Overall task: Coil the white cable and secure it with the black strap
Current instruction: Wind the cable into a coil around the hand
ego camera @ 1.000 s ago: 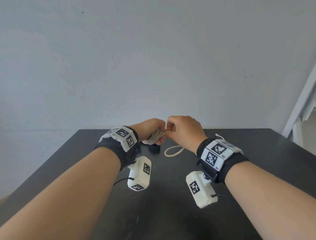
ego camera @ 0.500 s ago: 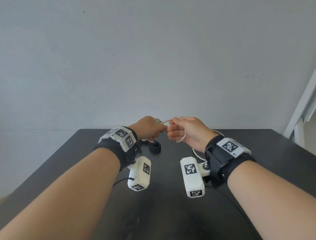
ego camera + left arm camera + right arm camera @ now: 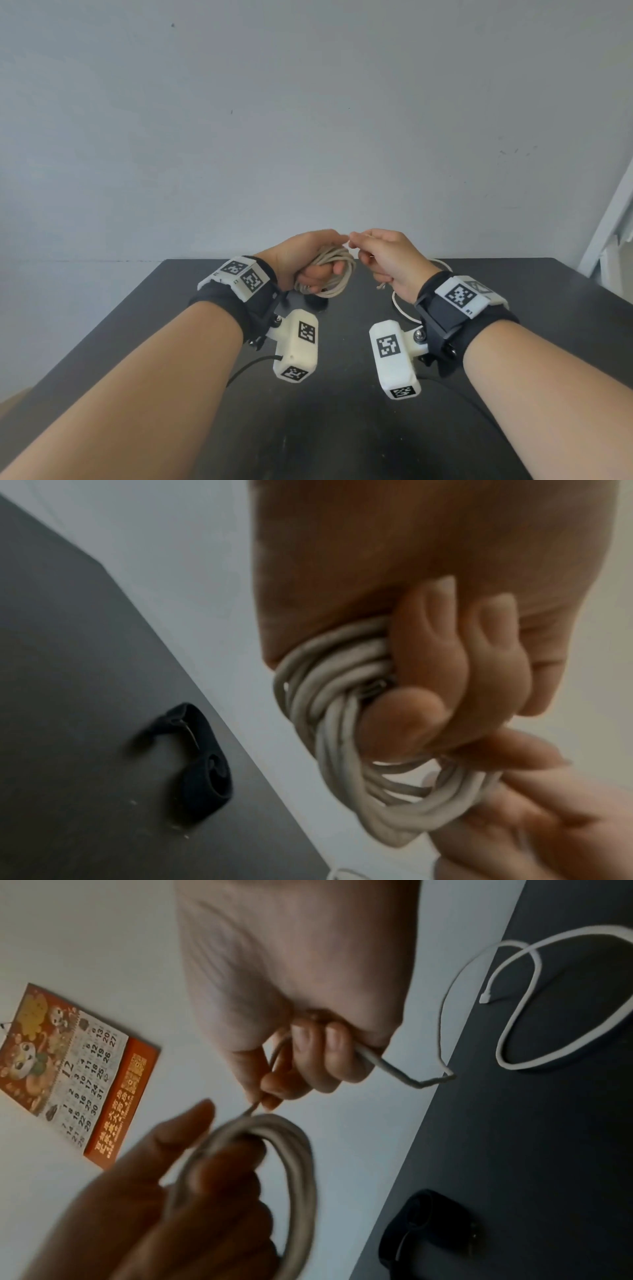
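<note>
Left hand clenched round the coiled white cable, held above the table; right hand pinches the free run, feeding another loop. Coiling is in hand, the loose tail lying by the far right edge. Black strap waits on the table beneath the coil. Next, I'd judge: wind in the tail, then fetch the strap.

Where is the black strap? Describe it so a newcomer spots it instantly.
Start at the dark table and go to its far edge by the wall. Under the left hand with the coiled white cable lies the black strap, untouched. It is the only black, curled band; the loose cable nearby is white.
</note>
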The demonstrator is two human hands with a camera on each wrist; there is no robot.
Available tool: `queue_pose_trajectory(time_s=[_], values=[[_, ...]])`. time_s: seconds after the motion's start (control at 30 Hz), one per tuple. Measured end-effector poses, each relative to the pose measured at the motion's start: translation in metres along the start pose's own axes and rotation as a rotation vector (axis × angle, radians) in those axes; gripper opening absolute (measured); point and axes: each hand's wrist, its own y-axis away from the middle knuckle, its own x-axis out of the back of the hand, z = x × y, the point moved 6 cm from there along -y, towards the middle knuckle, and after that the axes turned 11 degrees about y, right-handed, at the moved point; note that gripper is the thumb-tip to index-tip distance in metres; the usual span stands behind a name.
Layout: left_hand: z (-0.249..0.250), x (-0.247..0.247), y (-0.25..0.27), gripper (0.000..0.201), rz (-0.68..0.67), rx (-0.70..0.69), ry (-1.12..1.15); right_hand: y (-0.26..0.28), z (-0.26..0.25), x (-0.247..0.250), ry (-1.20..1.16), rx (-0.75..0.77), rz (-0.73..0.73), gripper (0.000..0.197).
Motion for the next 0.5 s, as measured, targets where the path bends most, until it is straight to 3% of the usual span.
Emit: queue_pose_trajectory(time_s=[0.13,0.2,0.33,0.5], values=[[0.020,-0.005,0.004,0.058,-0.100,-0.094,0.264,-0.002,0.013,0.016,0.073,-0.013,0.164,0.018],[0.030,-0.012,0.006,0.055,-0.145,-0.119,0.325,-0.001,0.017,0.016,0.148,-0.022,0.136,0.020],[0.040,-0.026,0.006,0.046,-0.201,-0.167,0.357,-0.002,0.014,0.006,0.532,0.014,0.085,0.038],[0.046,-0.023,0.003,0.038,-0.102,-0.275,0.473,-0.003,0.011,-0.005,0.682,-0.010,0.003,0.038]])
